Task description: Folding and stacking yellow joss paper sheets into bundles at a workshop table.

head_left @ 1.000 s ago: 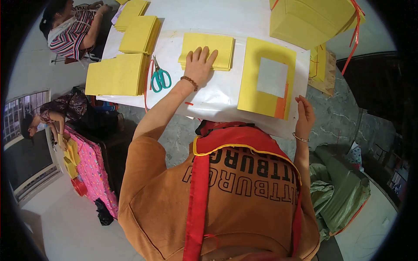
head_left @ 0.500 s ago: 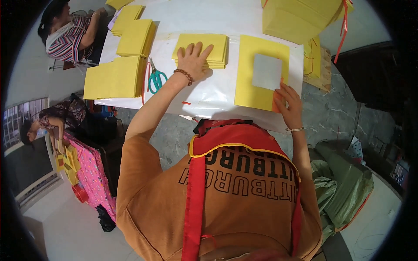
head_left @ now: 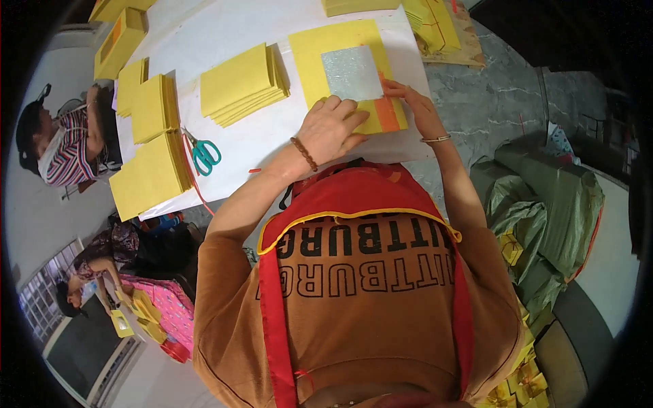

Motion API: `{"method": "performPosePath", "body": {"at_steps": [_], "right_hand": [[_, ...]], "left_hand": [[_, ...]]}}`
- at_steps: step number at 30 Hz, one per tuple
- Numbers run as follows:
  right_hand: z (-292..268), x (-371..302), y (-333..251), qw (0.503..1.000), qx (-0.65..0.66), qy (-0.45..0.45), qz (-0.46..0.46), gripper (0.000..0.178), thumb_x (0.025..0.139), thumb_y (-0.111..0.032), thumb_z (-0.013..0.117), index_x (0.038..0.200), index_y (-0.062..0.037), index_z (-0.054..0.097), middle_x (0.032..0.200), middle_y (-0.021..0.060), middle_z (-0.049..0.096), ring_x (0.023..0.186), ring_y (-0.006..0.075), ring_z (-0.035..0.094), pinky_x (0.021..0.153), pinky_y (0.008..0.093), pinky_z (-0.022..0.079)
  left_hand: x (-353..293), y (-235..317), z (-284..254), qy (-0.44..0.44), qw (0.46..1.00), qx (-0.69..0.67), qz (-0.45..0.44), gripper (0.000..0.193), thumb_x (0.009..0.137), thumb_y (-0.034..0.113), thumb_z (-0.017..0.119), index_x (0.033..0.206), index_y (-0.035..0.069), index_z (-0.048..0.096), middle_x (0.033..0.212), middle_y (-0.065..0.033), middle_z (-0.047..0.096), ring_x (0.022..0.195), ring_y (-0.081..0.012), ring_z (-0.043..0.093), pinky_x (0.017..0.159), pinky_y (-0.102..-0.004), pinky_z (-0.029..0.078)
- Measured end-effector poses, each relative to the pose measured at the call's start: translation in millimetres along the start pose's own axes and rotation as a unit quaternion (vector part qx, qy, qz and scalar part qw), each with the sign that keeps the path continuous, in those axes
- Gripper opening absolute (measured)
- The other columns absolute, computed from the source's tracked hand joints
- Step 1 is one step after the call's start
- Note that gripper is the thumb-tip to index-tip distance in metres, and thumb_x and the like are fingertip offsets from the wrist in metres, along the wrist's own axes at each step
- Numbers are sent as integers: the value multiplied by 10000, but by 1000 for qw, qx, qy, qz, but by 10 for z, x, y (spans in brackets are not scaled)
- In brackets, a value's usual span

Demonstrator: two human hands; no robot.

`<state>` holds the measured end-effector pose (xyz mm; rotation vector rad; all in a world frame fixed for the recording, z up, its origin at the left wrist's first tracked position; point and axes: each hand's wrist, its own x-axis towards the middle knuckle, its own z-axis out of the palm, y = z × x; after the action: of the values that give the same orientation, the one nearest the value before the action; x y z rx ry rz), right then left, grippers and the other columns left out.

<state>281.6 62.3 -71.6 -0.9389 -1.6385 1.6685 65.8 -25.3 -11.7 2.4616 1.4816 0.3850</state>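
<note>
A pale silver square sheet (head_left: 352,71) lies on a larger yellow paper sheet (head_left: 303,45) near the table's right edge. An orange strip (head_left: 386,114) shows along the yellow sheet's right side. My left hand (head_left: 333,129) is open over the yellow sheet's near left part, its fingers bent and thumb apart, close to the square's lower edge. My right hand (head_left: 418,112) reaches in from the right, fingers stretched out and touching the orange strip beside the square. To the left lies a stack of folded yellow paper pieces (head_left: 238,80), with neither hand on it.
Teal-handled scissors (head_left: 205,155) lie beside yellow stacks (head_left: 151,170) on the white-covered table (head_left: 231,27). A red ribbon hangs off the near edge. Green wrapped bundles (head_left: 544,197) stand at my right. Two people work at the left, one by a pink cloth (head_left: 160,302).
My left hand has left the folded yellow stack and moved right onto the yellow sheet. The right hand stays at the square's right side. The whole view has shifted and turned.
</note>
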Motion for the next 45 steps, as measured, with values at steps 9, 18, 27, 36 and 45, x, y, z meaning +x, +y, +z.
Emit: {"method": "performPosePath", "body": {"at_steps": [9, 18, 27, 36, 45], "right_hand": [[14, -6, -48, 998, 30, 26, 49, 443, 981, -310, 294, 1012, -23, 630, 1225, 97, 542, 1163, 200, 460, 1016, 326, 291], [59, -5, -50, 996, 63, 38, 53, 445, 976, -302, 323, 1003, 27, 622, 1208, 118, 551, 1160, 197, 465, 1026, 307, 286], [46, 13, -168, 996, 38, 40, 70, 435, 975, -294, 328, 998, 30, 618, 1184, 118, 568, 1137, 188, 477, 1013, 291, 292], [12, 46, -122, 995, 44, 45, 78, 407, 967, -279, 343, 996, 14, 623, 1140, 91, 591, 1105, 172, 489, 999, 286, 302], [-41, 9, -68, 995, 52, 0, 81, 229, 892, -151, 483, 1029, -31, 623, 1194, 80, 556, 1102, 160, 489, 981, 297, 328]], "left_hand": [[109, -119, 11, -2, 924, -337, -179, 171, 823, 189, 599, 852, 27, 644, 724, -138, 629, 642, -270, 592, 601, -349, 459], [149, -251, 10, -58, 907, -358, -215, 204, 812, 209, 602, 882, 24, 653, 691, -132, 627, 609, -219, 589, 577, -316, 448], [184, -278, -7, -83, 886, -396, -227, 193, 781, 175, 586, 838, 10, 667, 634, -99, 617, 562, -145, 553, 550, -283, 436], [228, -353, 41, -95, 834, -489, -238, 176, 772, 152, 587, 784, -8, 661, 583, -50, 568, 531, -94, 507, 515, -249, 408], [219, -380, 42, -92, 817, -514, -245, 162, 784, 140, 578, 788, -10, 642, 559, -17, 520, 508, -70, 470, 492, -233, 389]]}}
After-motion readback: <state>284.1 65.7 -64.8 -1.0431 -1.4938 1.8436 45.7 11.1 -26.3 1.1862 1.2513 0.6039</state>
